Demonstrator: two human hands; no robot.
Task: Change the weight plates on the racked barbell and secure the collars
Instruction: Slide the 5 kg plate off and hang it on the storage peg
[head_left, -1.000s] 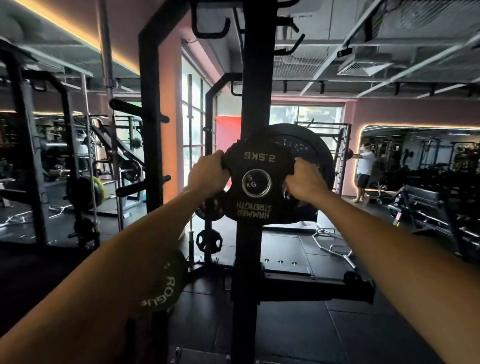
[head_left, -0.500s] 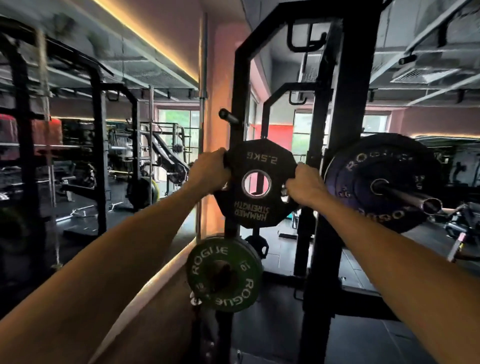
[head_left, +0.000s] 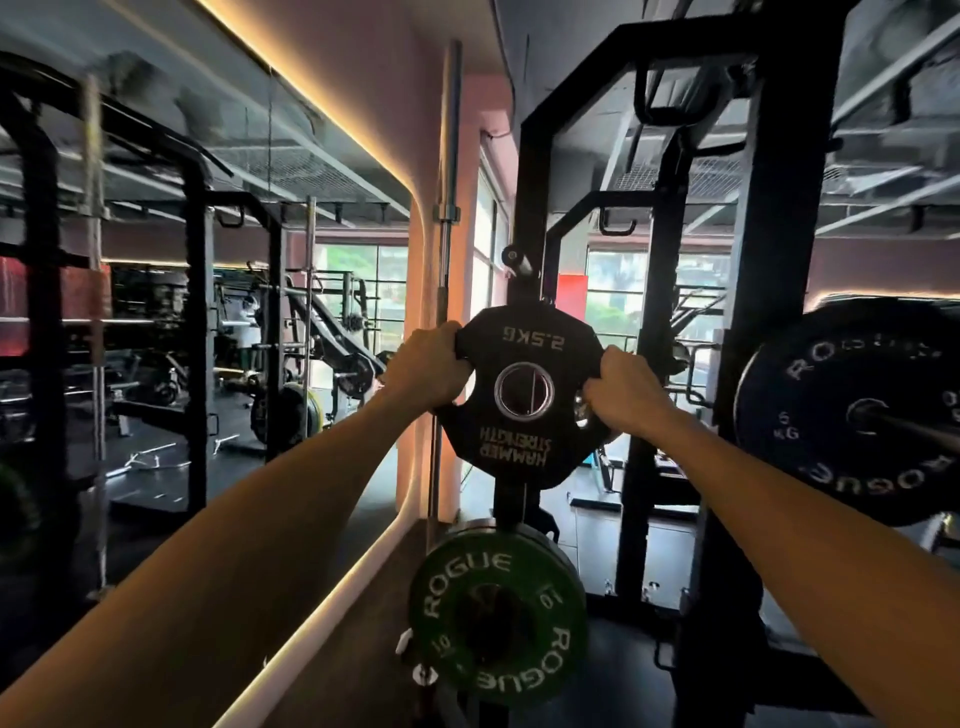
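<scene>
Both forearms reached in from the bottom corners, their elbows cut off by the frame. The left hand (head_left: 426, 366) curled over the upper left edge of a small black plate (head_left: 524, 408), and the right hand (head_left: 626, 392) gripped its right edge through a cut-out, the fingertips hidden behind the plate. The plate was many-sided with a matte, rubbery face and a shiny metal ring round its centre hole; its raised lettering, "2.5KG" and "HAMMER STRENGTH", read upside down. It was held upright in front of a black rack post (head_left: 527, 218), just below a short peg (head_left: 517, 260) that jutted from that post.

Lower on the same post hung a round green plate (head_left: 498, 613) marked "ROGUE" and "10", its hub dark and hard to make out. At the right, a larger black plate (head_left: 852, 410) sat on a barbell (head_left: 919, 423), both cut off by the edge. Farther back, a mirror (head_left: 208, 312) showed blurred racks.
</scene>
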